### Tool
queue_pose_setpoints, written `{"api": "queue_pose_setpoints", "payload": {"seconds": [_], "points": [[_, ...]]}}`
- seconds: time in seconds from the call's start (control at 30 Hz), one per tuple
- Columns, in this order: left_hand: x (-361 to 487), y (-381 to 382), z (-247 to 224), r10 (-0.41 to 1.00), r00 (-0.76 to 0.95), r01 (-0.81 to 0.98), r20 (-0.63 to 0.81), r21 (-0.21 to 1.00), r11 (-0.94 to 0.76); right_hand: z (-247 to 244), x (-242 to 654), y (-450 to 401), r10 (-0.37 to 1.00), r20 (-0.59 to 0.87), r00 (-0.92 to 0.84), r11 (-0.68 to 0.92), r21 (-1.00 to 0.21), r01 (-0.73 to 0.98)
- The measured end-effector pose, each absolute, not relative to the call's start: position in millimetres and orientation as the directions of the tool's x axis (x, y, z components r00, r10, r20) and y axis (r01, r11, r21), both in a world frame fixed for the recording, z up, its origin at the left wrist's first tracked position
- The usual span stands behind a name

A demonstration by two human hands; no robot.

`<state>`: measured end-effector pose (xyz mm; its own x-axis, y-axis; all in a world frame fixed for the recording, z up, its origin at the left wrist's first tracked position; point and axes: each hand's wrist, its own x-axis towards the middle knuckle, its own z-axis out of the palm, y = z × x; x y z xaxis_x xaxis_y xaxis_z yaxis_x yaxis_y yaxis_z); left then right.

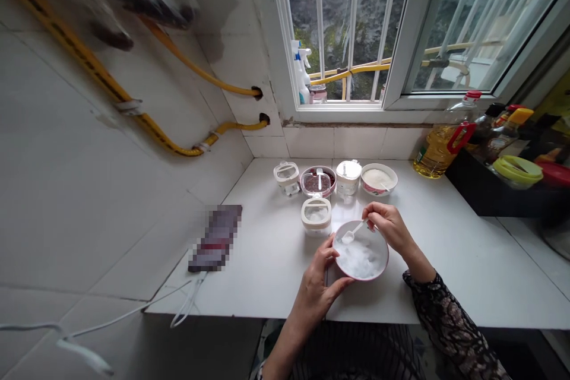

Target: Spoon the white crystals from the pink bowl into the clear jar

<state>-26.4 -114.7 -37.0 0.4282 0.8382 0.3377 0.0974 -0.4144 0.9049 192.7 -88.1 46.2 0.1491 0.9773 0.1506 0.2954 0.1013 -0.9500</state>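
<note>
My left hand (319, 279) grips the near left rim of a bowl (382, 258) that holds white granules (361, 261), like salt or sugar. In my right hand (388, 227) the handle of a small white spoon (349, 236) is pinched; its scoop is over the granules inside the bowl. Just beyond my left hand stands a clear square jar (316, 225) with its lid (316, 184) flipped up and some white contents inside. Behind that lid is a bowl (333, 190) of dark red bits, with a white spoon showing in front of it.
Two more clear jars (287, 179) (348, 178) and a bowl of pale granules (378, 179) stand along the back. An oil bottle (439, 148) and a black box of bottles (485, 190) are at the right. A pixelated dark item (218, 237) with a white cable lies left.
</note>
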Motion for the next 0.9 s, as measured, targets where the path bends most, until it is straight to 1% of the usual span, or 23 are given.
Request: {"api": "queue_pose_setpoints", "payload": {"seconds": [0.13, 0.23, 0.27, 0.33, 0.4, 0.43, 0.47, 0.5, 0.53, 0.6, 0.63, 0.67, 0.73, 0.8, 0.9], "points": [[-25.7, -114.6, -37.5, 0.836, 0.428, 0.097, 0.343, 0.903, -0.419, 43.6, 195.3, -84.0, 0.983, 0.052, 0.174, 0.029, -0.991, 0.131], [-25.1, -114.4, -37.8, 0.836, 0.426, 0.087, 0.345, 0.904, -0.418, 43.9, 194.2, -78.4, 0.98, 0.039, 0.195, 0.031, -0.999, 0.042], [-24.9, -114.3, -37.7, 0.835, 0.426, 0.082, 0.347, 0.905, -0.418, 44.6, 192.4, -76.1, 0.977, 0.063, 0.206, 0.055, -0.998, 0.042], [-24.9, -114.1, -37.2, 0.834, 0.424, 0.074, 0.353, 0.904, -0.421, 46.6, 186.0, -71.4, 0.964, 0.152, 0.216, 0.134, -0.987, 0.093], [-24.9, -114.0, -36.6, 0.832, 0.424, 0.068, 0.358, 0.904, -0.423, 49.2, 176.7, -67.5, 0.936, 0.293, 0.196, 0.248, -0.943, 0.224], [-24.8, -114.0, -36.4, 0.831, 0.425, 0.065, 0.358, 0.904, -0.422, 50.6, 171.5, -66.0, 0.91, 0.382, 0.161, 0.316, -0.891, 0.326], [-24.7, -114.1, -36.4, 0.831, 0.425, 0.062, 0.358, 0.904, -0.422, 52.1, 166.4, -65.0, 0.874, 0.477, 0.096, 0.392, -0.807, 0.441], [-24.6, -114.1, -36.6, 0.831, 0.425, 0.06, 0.359, 0.905, -0.422, 53.6, 161.8, -64.4, 0.826, 0.564, 0.0, 0.469, -0.687, 0.554], [-24.4, -114.1, -36.9, 0.831, 0.425, 0.059, 0.36, 0.904, -0.422, 55.3, 157.8, -64.1, 0.77, 0.626, -0.12, 0.54, -0.541, 0.645], [-23.8, -114.2, -38.2, 0.83, 0.424, 0.058, 0.363, 0.903, -0.425, 59.5, 152.9, -64.3, 0.662, 0.662, -0.352, 0.638, -0.25, 0.728], [-23.6, -114.1, -39.0, 0.83, 0.424, 0.059, 0.362, 0.904, -0.424, 62.0, 151.9, -64.6, 0.621, 0.656, -0.43, 0.662, -0.144, 0.736], [-23.4, -114.0, -39.8, 0.831, 0.424, 0.06, 0.359, 0.905, -0.422, 64.6, 151.7, -64.9, 0.593, 0.65, -0.476, 0.671, -0.072, 0.738], [-23.2, -113.6, -41.3, 0.831, 0.424, 0.064, 0.359, 0.904, -0.422, 69.0, 152.8, -64.6, 0.567, 0.648, -0.508, 0.675, -0.012, 0.738], [-23.1, -113.2, -42.3, 0.83, 0.425, 0.067, 0.362, 0.901, -0.428, 70.6, 153.7, -62.3, 0.57, 0.636, -0.52, 0.684, -0.017, 0.729], [-23.2, -113.0, -42.6, 0.831, 0.421, 0.063, 0.363, 0.902, -0.426, 66.4, 152.0, -54.7, 0.601, 0.575, -0.555, 0.695, -0.033, 0.719]]}}
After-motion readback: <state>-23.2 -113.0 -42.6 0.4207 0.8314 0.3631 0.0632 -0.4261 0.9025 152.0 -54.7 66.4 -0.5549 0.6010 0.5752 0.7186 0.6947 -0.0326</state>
